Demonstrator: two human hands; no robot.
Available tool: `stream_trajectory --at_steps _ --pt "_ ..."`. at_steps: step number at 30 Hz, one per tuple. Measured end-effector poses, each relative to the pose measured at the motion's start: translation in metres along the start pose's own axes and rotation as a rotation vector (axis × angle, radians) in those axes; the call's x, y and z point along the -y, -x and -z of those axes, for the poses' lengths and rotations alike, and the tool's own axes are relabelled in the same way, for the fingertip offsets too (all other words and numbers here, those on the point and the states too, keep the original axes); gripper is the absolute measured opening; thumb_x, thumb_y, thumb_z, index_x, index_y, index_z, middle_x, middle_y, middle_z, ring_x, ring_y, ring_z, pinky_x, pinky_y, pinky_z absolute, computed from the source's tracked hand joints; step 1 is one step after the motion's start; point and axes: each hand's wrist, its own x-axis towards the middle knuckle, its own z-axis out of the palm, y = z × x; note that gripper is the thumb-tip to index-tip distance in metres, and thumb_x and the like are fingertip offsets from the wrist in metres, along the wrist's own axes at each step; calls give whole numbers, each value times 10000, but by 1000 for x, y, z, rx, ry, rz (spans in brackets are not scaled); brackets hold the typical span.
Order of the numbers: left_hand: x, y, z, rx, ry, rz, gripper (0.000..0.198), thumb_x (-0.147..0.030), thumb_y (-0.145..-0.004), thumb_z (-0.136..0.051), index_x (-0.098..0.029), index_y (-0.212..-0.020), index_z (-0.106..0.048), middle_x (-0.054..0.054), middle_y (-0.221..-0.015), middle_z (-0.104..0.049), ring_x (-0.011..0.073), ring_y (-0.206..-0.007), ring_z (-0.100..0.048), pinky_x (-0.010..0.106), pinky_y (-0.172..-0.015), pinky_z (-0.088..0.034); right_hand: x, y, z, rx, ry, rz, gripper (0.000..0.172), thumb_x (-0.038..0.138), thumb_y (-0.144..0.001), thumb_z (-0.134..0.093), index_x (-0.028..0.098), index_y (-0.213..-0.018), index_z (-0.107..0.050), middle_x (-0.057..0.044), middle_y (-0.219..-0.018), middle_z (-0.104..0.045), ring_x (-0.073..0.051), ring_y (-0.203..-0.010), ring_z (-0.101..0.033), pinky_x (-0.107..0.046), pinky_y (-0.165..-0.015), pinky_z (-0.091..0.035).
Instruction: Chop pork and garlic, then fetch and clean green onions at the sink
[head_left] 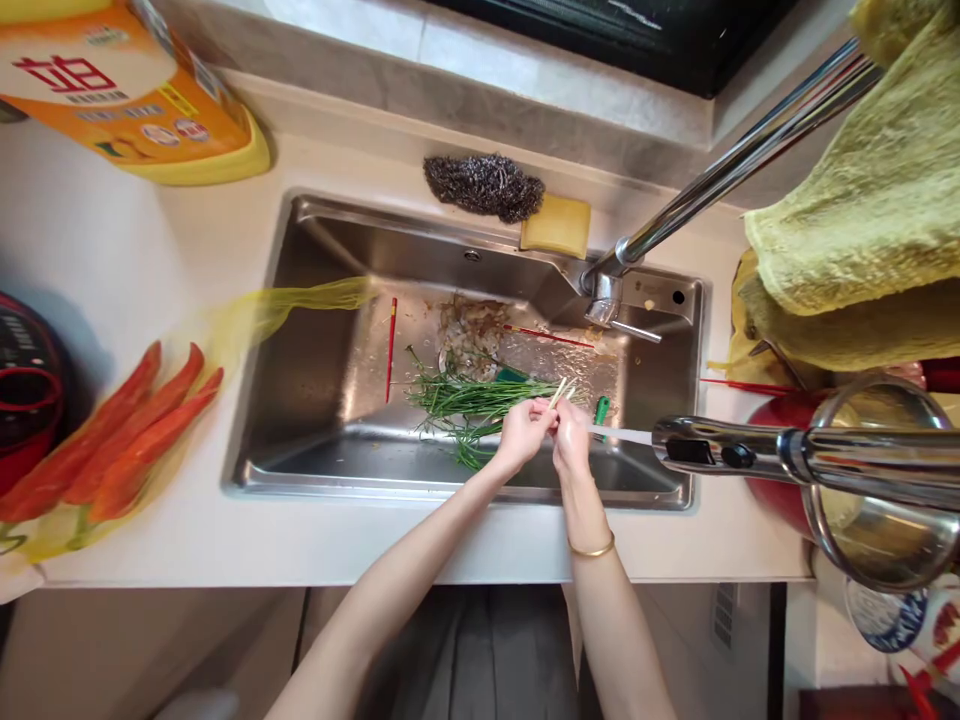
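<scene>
A bunch of thin scallions [469,400] stretches across the sink [300,400], leafy ends to the left and pale ends to the right. My left hand [525,432] is closed round the stalks near those pale ends. Right beside it, almost touching, my right hand [571,438] has its fingers pinched on the same ends. A stream of water [626,434] from the faucet head [686,443] reaches my right hand. Just right of that hand lies a green-handled tool [601,412], its working end hidden. My fingers partly cover the stalks.
Wet peelings [469,335] and red chopsticks [391,350] lie in the sink. Steel wool [484,187] and a yellow sponge [556,226] sit behind it. Red peppers [142,440] in a yellow net bag are at left, near a detergent bottle [150,100]. A glass lid [885,490] stands right.
</scene>
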Motion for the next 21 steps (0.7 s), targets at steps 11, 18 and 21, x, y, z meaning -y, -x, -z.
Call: stream_trajectory --at_steps 11,18,21 --pt "-16 20 16 -42 119 -21 237 -337 -683 -626 -109 -722 -572 69 -671 -657 121 -582 -593 221 -574 -444 17 0 2 114 -135 -229 335 440 -826 -426 152 -810 -597 -79 -806 -690 -173 -773 -647 -322 -691 -518" --pt "-12 20 6 -74 120 0 232 -333 -698 -616 -112 -751 -569 55 -643 -645 108 -558 -574 205 -543 -428 14 -4 1 -88 -81 -166 351 470 -811 -418 175 -857 -602 -83 -921 -675 -169 -893 -621 -302 -707 -509" --pt "-11 19 1 -35 137 21 217 -318 -684 -625 -112 -730 -575 45 -621 -635 102 -531 -562 198 -521 -417 18 -1 0 53 -66 -212 261 379 -778 -503 167 -872 -624 -64 -896 -679 -175 -912 -617 -309 -773 -497"
